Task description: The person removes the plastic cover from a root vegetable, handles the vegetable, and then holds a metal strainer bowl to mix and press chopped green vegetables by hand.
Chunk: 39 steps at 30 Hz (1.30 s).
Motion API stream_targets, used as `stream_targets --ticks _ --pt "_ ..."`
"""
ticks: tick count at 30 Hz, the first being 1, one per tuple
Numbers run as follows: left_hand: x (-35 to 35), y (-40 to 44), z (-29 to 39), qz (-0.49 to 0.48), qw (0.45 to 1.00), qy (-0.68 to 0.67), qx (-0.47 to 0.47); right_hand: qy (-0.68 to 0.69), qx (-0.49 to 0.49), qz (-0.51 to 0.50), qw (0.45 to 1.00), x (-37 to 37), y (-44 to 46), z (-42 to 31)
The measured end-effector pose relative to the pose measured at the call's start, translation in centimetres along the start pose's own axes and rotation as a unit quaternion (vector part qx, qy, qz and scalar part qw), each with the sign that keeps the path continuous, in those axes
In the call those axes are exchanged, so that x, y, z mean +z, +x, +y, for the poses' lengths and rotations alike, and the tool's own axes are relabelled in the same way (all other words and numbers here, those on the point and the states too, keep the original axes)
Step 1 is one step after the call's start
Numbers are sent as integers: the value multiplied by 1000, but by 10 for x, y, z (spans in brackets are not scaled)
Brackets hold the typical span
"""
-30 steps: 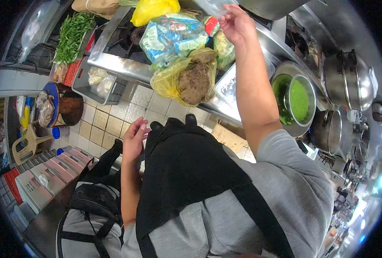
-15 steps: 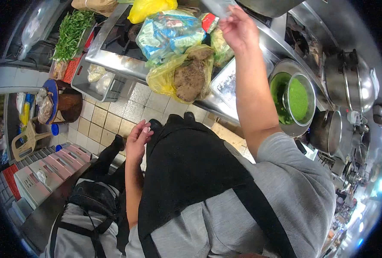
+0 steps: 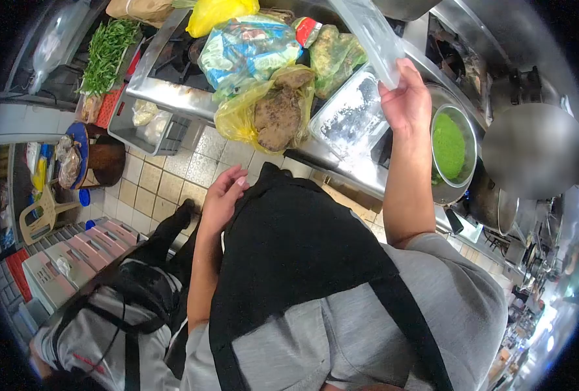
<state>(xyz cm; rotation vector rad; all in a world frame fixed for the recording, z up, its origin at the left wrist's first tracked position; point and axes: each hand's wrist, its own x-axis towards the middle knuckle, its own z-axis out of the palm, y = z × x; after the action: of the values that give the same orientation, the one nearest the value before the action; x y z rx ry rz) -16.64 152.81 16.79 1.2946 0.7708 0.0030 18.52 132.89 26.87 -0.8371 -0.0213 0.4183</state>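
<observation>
My right hand (image 3: pixel 407 98) grips the near end of a long translucent plastic piece (image 3: pixel 368 36), which reaches up out of view. Below and left of it lies a metal tray (image 3: pixel 351 114) with whitish residue. My left hand (image 3: pixel 224 192) hangs beside the black apron, fingers loosely curled and apart, holding nothing. On the stove are a yellow bag with a brown lumpy item (image 3: pixel 280 114), a blue and white plastic bag (image 3: pixel 247 52), a greenish bag (image 3: pixel 334 58) and a bright yellow bag (image 3: pixel 218 14). A bowl of green contents (image 3: pixel 451 146) sits right of my right forearm.
A grey crate (image 3: pixel 123 127) with bagged items and a heap of green leaves (image 3: pixel 107 55) are at the left. Another person (image 3: pixel 123 313) in a grey shirt is at lower left, near pink drawers (image 3: pixel 87 251). A blurred round metal surface (image 3: pixel 535 151) is at right.
My right hand has moved right and down with the plastic piece, more of which now shows. My left hand shifted slightly right and up. A blurred round metal surface has appeared at the right.
</observation>
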Motion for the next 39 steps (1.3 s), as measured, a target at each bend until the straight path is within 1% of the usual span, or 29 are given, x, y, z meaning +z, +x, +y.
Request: stream_targets --ticks 3,5,7,9,10,12,13,15,16,17,19,20,21,22,23,25,26,28,29,31,32,34,35,37,38,39 --pt "7 5 4 -6 1000 2 3 -10 9 -23 1000 14 1 9" --pt "11 4 9 -16 1000 16 10 -55 -18 -26 998 32 10 23" --pt "14 3 9 -8 1000 7 15 -56 -12 -45 997 46 25 43" --pt "13 1 9 -3 1000 -3 22 -65 26 -110 991 48 44 71" --pt "11 -1 8 11 1000 1 19 -64 28 -112 991 48 47 80" --pt "4 -7 5 27 1000 1 14 -130 126 -140 973 47 48 95" --pt "-1 -11 3 47 999 1 14 -133 131 -142 972 45 45 99" --pt "-7 -22 0 93 996 -8 0 -237 160 -130 949 36 29 104" --pt "-8 -29 0 111 994 -16 -5 -285 150 -127 938 32 16 103" --pt "-9 -34 -1 131 991 -24 -9 -288 157 -130 936 24 8 105" --pt "-12 -43 -10 143 988 -52 -12 -476 99 -181 855 9 -11 112" --pt "-13 -45 -13 150 986 -75 -7 -477 102 -183 853 8 -26 112" --pt "-13 -46 -18 152 985 -77 -9 -579 26 -243 778 10 -46 112" --pt "-12 -46 -23 149 985 -89 -11 -666 -50 -294 684 12 -59 113" --pt "-12 -44 -26 145 984 -101 -12 -667 -49 -291 684 8 -66 120" --pt "-7 -41 -17 125 989 -81 -16 -651 -169 -401 622 -3 -81 135" --pt "-5 -38 -14 109 992 -63 -17 -654 -167 -396 622 -3 -86 136" --pt "-6 -26 -15 87 995 -42 -11 -711 -161 -390 562 6 -95 134" --pt "-6 -21 -15 71 997 -21 -1 -714 -159 -386 563 5 -95 137" --pt "5 -19 7 64 998 -2 -13 -731 -246 -379 511 -3 -88 146" --pt "8 -16 11 57 998 -1 -6 -734 -244 -375 511 -6 -84 150" --pt "11 -6 13 37 999 1 3 -756 -237 -376 481 -10 -77 158" --pt "13 -1 13 35 999 2 2 -757 -236 -375 481 -12 -76 159" --pt "21 8 13 -6 999 40 34 -770 -250 -370 456 -11 -77 160" --pt "23 13 13 -7 999 40 32 -770 -248 -370 457 -9 -78 161" --pt "26 19 12 -20 996 77 40 -767 -251 -387 446 -7 -79 161"
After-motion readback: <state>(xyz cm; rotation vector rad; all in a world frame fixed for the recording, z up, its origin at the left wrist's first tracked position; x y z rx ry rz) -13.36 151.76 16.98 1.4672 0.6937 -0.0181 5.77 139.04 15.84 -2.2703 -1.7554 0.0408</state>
